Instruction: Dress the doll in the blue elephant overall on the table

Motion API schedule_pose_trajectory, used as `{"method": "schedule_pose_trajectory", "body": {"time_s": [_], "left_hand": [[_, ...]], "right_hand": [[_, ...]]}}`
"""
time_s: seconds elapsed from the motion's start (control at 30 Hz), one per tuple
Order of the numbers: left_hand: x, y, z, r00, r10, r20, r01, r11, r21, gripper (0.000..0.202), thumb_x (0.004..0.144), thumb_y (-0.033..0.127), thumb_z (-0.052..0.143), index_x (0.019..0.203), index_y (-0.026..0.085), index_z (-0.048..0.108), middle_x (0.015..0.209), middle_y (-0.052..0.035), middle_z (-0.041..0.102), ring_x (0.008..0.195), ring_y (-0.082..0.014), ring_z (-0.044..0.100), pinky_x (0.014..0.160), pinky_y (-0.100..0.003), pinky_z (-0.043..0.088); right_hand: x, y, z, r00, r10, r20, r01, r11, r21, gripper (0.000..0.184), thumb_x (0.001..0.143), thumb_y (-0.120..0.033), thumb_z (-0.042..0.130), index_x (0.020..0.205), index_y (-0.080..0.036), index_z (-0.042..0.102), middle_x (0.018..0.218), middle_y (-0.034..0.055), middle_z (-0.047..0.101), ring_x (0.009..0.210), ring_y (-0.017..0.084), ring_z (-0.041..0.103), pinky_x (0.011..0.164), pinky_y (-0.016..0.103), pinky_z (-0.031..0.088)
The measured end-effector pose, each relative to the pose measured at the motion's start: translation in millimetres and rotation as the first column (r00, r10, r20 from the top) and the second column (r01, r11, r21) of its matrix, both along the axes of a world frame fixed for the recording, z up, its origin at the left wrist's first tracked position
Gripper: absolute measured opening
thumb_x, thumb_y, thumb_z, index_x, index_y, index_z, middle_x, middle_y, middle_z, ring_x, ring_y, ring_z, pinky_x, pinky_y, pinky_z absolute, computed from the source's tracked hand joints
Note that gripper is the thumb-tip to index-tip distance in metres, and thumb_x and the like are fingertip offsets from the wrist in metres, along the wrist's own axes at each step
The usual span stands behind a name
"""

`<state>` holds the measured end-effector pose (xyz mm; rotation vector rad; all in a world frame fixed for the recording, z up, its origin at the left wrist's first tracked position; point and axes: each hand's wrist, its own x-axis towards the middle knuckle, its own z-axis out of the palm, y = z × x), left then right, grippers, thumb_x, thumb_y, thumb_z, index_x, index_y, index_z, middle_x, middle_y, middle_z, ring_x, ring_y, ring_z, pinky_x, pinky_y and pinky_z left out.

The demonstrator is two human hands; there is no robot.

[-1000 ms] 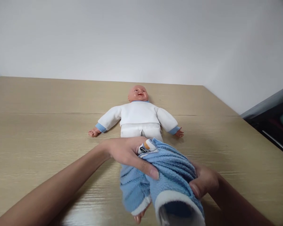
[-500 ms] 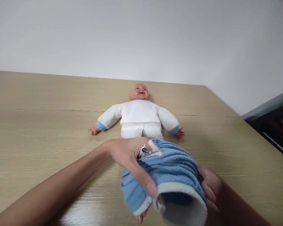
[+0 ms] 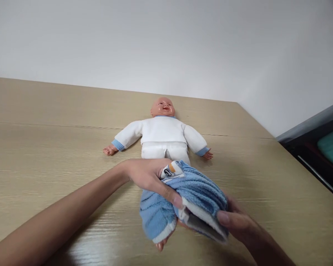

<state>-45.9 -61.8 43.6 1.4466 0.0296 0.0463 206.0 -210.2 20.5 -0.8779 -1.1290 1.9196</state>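
A baby doll [image 3: 164, 129] in a white top with blue cuffs lies on its back, head away from me. Blue ribbed doll pants [image 3: 202, 188] with white hems and a small patch are bunched around its lower legs. One foot [image 3: 161, 244] pokes out of the left pant leg; the other foot is hidden. My left hand [image 3: 152, 177] grips the pants near the patch, thumb on the white hem, its fingers out of sight underneath. My right hand [image 3: 235, 221] pinches the outer side of the right leg opening, which gapes toward me.
The doll lies on a pale wooden table [image 3: 58, 155] with a seam running across it. Behind stands a plain white wall [image 3: 127, 44]. Past the table's right edge is a dark object [image 3: 322, 147] with a green item in it.
The right leg opening has gone from round and wide to a flatter slit. My right hand's thumb has moved onto its hem. My left hand keeps its hold.
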Motion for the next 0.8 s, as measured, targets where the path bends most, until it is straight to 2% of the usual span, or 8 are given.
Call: {"method": "schedule_pose_trajectory", "body": {"time_s": [0.13,0.2,0.3,0.43,0.5,0.6,0.7,0.8], "left_hand": [[2.8,-2.9,-1.4,1.0,-0.023,0.004,0.023,0.999,0.032,0.037,0.08,0.04,0.098,0.103,0.017,0.081,0.106,-0.0072,0.08,0.102,-0.022,0.074,0.098,-0.025,0.062],[4.5,-3.5,-1.7,1.0,-0.026,0.014,0.025,0.998,0.063,0.036,0.082,0.042,0.096,0.104,0.017,0.081,0.105,-0.0072,0.08,0.101,-0.022,0.073,0.098,-0.025,0.062],[6.2,-3.5,-1.1,0.998,-0.037,0.046,0.032,0.995,0.097,0.031,0.089,0.043,0.09,0.102,0.017,0.082,0.106,-0.0067,0.08,0.102,-0.0207,0.072,0.099,-0.024,0.06],[6.5,-4.8,0.6,0.998,-0.008,0.069,0.0,0.993,0.116,0.026,0.092,0.038,0.087,0.105,0.017,0.081,0.104,-0.0046,0.078,0.097,-0.0178,0.071,0.096,-0.021,0.06],[6.6,-7.2,1.4,0.999,-0.045,0.027,0.044,0.999,0.032,0.032,0.088,0.036,0.09,0.111,0.017,0.079,0.104,-0.0055,0.079,0.096,-0.0195,0.074,0.094,-0.023,0.062],[8.0,-11.8,2.0,0.993,-0.11,-0.044,0.106,0.991,-0.086,0.045,0.078,0.031,0.095,0.117,0.018,0.076,0.11,-0.0087,0.08,0.099,-0.0245,0.077,0.091,-0.03,0.066],[9.5,-14.0,1.7,0.999,-0.015,-0.038,0.018,0.997,0.076,0.03,0.077,0.024,0.09,0.101,0.018,0.074,0.095,-0.0031,0.076,0.087,-0.0204,0.072,0.082,-0.027,0.064],[9.3,-12.6,0.3,0.997,0.066,0.033,-0.072,0.97,0.232,0.019,0.079,0.017,0.08,0.09,0.019,0.066,0.085,0.0018,0.065,0.077,-0.0144,0.061,0.075,-0.023,0.057]], "right_hand": [[0.4,-9.9,-0.2,0.994,0.009,0.111,-0.015,0.999,0.049,0.07,0.083,-0.058,0.088,0.14,-0.02,0.075,0.13,0.0129,0.079,0.129,0.037,0.07,0.12,0.047,0.05],[-2.3,-13.0,1.2,0.986,0.013,0.169,-0.029,0.995,0.092,0.072,0.078,-0.052,0.094,0.139,-0.02,0.075,0.131,0.0132,0.079,0.126,0.037,0.071,0.118,0.048,0.052],[-10.7,-15.8,2.5,0.945,-0.133,0.3,0.102,0.988,0.116,0.062,0.078,-0.04,0.096,0.134,-0.022,0.076,0.131,0.0115,0.08,0.124,0.035,0.072,0.116,0.046,0.054],[-17.8,-14.4,-1.4,0.789,-0.475,0.39,0.384,0.876,0.292,0.051,0.084,-0.04,0.09,0.13,-0.022,0.075,0.134,0.0111,0.078,0.127,0.034,0.07,0.115,0.043,0.055],[-18.1,-12.9,-2.8,0.728,-0.55,0.409,0.394,0.824,0.407,0.04,0.085,-0.038,0.086,0.119,-0.022,0.075,0.123,0.0096,0.079,0.113,0.03,0.072,0.102,0.037,0.059],[-20.7,-15.9,-1.4,0.707,-0.561,0.43,0.323,0.798,0.509,0.029,0.089,-0.037,0.079,0.113,-0.021,0.073,0.102,0.0065,0.077,0.092,0.026,0.07,0.084,0.03,0.059],[-28.9,-29.8,0.0,0.64,-0.619,0.454,0.377,0.769,0.516,0.039,0.091,-0.038,0.08,0.126,-0.022,0.073,0.1,0.007,0.077,0.089,0.027,0.069,0.076,0.03,0.058],[-39.3,-48.9,-2.9,0.662,-0.551,0.508,0.355,0.828,0.434,0.036,0.093,-0.038,0.081,0.125,-0.025,0.076,0.088,0.0051,0.076,0.074,0.026,0.067,0.065,0.03,0.054]]}}
